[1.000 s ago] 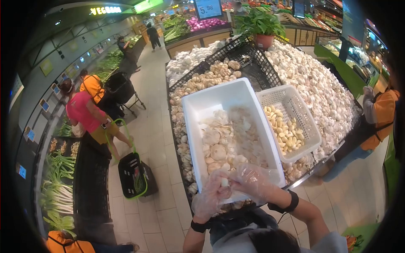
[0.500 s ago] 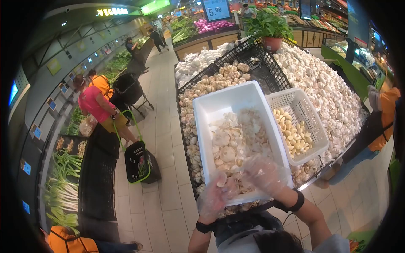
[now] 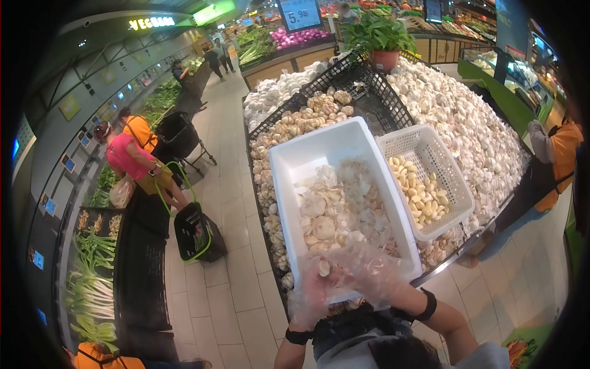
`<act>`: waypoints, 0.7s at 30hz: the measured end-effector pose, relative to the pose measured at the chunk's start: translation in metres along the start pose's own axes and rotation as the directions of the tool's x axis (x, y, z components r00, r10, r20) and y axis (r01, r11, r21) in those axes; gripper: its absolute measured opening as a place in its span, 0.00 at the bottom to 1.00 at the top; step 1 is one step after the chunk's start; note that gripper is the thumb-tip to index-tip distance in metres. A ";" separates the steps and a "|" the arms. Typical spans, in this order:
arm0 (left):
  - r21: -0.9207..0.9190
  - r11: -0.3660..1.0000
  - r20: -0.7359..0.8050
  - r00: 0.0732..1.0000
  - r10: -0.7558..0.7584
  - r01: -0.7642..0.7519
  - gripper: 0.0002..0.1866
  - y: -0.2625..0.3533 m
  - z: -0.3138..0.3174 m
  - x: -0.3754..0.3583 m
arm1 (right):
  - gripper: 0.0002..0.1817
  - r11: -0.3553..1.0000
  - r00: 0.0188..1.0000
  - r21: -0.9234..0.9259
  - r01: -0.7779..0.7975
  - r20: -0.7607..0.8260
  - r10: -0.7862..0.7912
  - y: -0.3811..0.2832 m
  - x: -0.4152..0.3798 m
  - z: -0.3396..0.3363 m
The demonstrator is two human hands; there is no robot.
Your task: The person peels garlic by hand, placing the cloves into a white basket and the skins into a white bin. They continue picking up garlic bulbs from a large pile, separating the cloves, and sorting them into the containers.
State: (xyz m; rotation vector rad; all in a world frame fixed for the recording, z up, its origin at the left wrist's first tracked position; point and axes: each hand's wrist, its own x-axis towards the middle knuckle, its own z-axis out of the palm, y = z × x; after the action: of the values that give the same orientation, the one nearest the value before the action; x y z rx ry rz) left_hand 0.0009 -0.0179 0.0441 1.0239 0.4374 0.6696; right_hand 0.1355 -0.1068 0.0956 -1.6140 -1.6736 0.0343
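Note:
Both hands wear clear plastic gloves and meet over the near end of a white foam box (image 3: pixel 284 203). My left hand (image 3: pixel 309 294) is closed, with a pale garlic clove (image 3: pixel 324 267) at its fingertips. Close beside the clove, my right hand (image 3: pixel 372 273) has its fingers curled together; what they pinch, if anything, is hidden by the glove. Inside the box lie garlic bulbs (image 3: pixel 323 227) and loose papery skins (image 3: pixel 367 200). A white perforated basket (image 3: pixel 452 178) to the right holds peeled garlic cloves (image 3: pixel 424 195).
Heaped garlic (image 3: pixel 458 117) surrounds the box and basket. A black crate (image 3: pixel 369 92) and a potted plant (image 3: pixel 385 59) stand behind. On the left are a shopping basket (image 3: pixel 200 234), a shopper in pink (image 3: pixel 132 157) and vegetable shelves. A person in orange (image 3: pixel 562 154) stands right.
My hands have come together, the right moving left toward the left hand. A clove now shows at the left fingertips. The whole view has shifted slightly.

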 end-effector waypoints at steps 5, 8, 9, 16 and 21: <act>0.657 0.680 0.222 0.946 0.236 -0.325 0.08 0.004 0.002 0.003 | 0.14 0.870 0.904 0.289 -0.399 0.284 0.320 0.010 -0.008 0.026; 0.852 0.364 0.307 0.922 0.237 -0.377 0.10 -0.007 -0.008 0.000 | 0.13 0.920 0.973 0.317 -0.229 0.093 0.210 0.019 -0.013 0.027; 0.728 0.657 0.107 0.980 0.170 -0.194 0.11 -0.016 -0.007 0.001 | 0.11 0.911 0.962 0.312 -0.271 0.122 0.245 0.026 -0.015 0.032; 0.845 0.383 0.340 0.928 0.152 -0.373 0.13 0.004 -0.003 -0.005 | 0.05 0.934 0.932 0.098 -0.345 0.151 0.328 0.013 -0.005 0.021; 0.428 0.898 0.175 0.984 0.030 -0.104 0.13 -0.007 -0.005 0.000 | 0.09 0.924 0.924 -0.043 -0.379 0.038 0.380 0.036 -0.009 0.023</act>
State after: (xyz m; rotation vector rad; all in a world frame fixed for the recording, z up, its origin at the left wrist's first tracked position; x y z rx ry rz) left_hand 0.0000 -0.0172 0.0359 1.5159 0.4172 0.5522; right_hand 0.1520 -0.0965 0.0564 -1.9569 -1.3760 0.2402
